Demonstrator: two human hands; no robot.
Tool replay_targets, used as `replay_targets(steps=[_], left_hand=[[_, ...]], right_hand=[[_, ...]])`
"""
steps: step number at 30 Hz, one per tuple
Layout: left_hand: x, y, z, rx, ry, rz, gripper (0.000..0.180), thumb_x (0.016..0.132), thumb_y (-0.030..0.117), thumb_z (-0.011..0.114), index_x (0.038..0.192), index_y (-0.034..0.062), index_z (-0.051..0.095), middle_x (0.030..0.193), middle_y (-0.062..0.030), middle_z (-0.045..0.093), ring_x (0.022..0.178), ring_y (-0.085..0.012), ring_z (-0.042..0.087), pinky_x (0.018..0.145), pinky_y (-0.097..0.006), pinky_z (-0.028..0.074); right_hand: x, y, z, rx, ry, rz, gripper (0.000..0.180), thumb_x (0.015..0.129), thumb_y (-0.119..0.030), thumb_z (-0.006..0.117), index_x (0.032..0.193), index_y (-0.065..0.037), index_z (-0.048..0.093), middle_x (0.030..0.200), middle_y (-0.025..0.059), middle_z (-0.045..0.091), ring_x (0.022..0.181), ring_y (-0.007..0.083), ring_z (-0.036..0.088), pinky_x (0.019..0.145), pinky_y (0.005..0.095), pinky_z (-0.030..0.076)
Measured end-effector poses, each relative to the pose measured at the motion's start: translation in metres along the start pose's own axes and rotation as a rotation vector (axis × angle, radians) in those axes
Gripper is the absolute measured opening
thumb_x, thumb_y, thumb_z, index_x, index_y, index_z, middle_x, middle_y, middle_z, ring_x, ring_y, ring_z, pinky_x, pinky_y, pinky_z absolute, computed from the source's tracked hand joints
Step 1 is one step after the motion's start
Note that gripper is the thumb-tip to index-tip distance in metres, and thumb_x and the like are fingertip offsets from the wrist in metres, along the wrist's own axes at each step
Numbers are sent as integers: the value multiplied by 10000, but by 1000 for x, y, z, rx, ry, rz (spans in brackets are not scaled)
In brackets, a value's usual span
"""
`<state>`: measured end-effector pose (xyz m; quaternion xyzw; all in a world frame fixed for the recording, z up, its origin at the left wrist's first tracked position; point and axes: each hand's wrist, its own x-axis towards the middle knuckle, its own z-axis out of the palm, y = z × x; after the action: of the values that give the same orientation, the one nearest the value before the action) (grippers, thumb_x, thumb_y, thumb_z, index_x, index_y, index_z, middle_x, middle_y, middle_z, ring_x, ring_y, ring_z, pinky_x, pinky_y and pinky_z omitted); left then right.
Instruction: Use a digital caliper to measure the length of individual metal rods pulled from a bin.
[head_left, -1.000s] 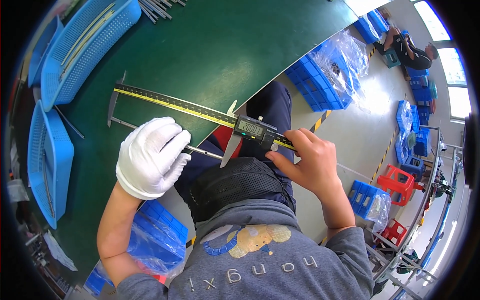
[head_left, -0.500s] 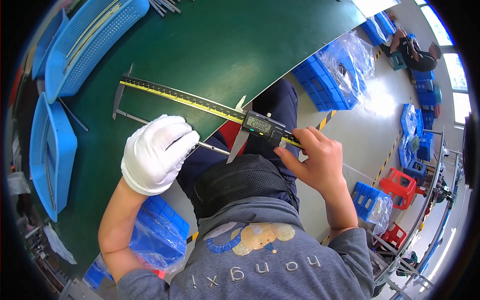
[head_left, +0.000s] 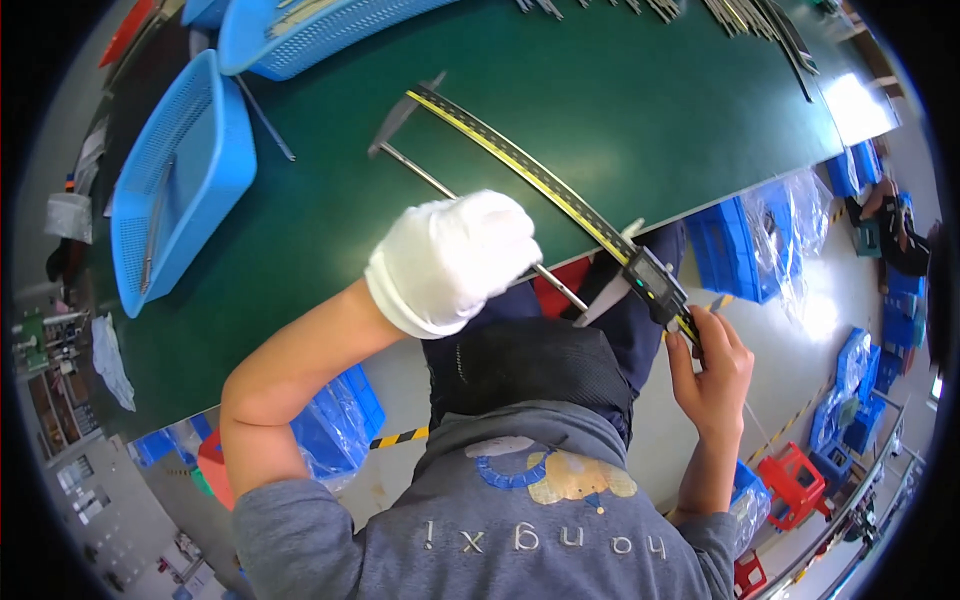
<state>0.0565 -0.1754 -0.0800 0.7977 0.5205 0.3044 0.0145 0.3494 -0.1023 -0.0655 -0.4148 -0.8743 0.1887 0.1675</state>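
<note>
My left hand (head_left: pixel 455 262), in a white glove, is closed around a thin metal rod (head_left: pixel 418 172). The rod lies between the jaws of a long digital caliper (head_left: pixel 535 178), its far end at the far jaw and its near end close to the sliding jaw (head_left: pixel 606 300). A black housing with a small display (head_left: pixel 655 280) sits near the beam's lower right end. There my bare right hand (head_left: pixel 715 375) pinches the caliper between thumb and fingers. Both tools slant over the green table's near edge, above my lap.
Light blue baskets (head_left: pixel 238 130) stand at the left and far left of the green table (head_left: pixel 330 215), some with rods inside. A loose rod (head_left: pixel 266 118) lies beside one. Bundles of rods (head_left: pixel 740 15) lie along the far side. Blue crates (head_left: pixel 730 250) with plastic wrap stand on the floor right.
The whole view has turned, so caliper and rod appear farther right and slope more steeply. Both hands keep their holds; the gloved fingers now hide a different stretch of the rod.
</note>
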Motion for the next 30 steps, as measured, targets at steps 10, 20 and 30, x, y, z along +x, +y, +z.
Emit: replay_targets(steps=[10,20,30], left_hand=[[6,-7,-12,-72,-104,24,338,590,16,695,920,67,644,913,-83,608,884,-301,617,737,-411,526],[9,-5,-13,-74,-135,71,418,576,121,746,971,43,635,968,-103,603,884,-325,601,781,-422,513],[13,12,5,164,-96,235,208,666,124,655,862,76,607,954,-81,610,836,-246,603,696,-361,520]], right_hand=[[2,-3,4,-54,16,-29,264,771,-255,736,902,-63,611,661,62,565,517,230,572,461,327,435],[2,-10,-1,-77,-78,23,376,690,-265,766,972,-57,630,739,51,615,567,178,609,523,281,477],[9,-7,1,-99,-45,-3,286,717,-242,750,874,-42,618,698,84,596,544,225,603,484,329,449]])
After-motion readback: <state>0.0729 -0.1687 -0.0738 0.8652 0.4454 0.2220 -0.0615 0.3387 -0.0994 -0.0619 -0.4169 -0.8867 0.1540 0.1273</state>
